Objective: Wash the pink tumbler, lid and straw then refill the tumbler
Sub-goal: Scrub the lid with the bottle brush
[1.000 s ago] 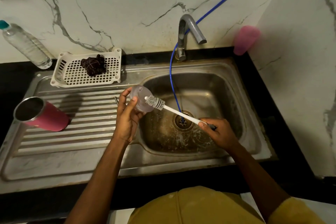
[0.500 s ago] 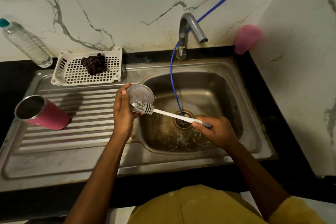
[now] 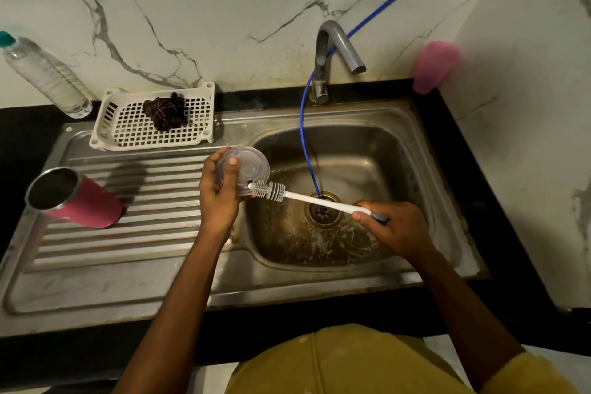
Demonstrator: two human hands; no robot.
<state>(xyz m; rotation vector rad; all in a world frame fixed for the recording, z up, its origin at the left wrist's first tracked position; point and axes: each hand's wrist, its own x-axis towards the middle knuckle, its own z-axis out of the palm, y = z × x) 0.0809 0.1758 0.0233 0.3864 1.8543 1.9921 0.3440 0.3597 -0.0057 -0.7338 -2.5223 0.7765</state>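
The person wears a mustard-yellow cloth top that fills the near edge, with a stitched seam down its front and a few pale specks. A short sleeve of the same cloth shows at the near right. Both forearms are bare down to the left hand and right hand.

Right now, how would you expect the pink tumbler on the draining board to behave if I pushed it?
The pink tumbler shows a metal lining, so it is probably rigid and not fragile. It looks tall for its base and sits on the ribbed draining board, so a push might tip it. Its smooth wall could be slippery if wet.
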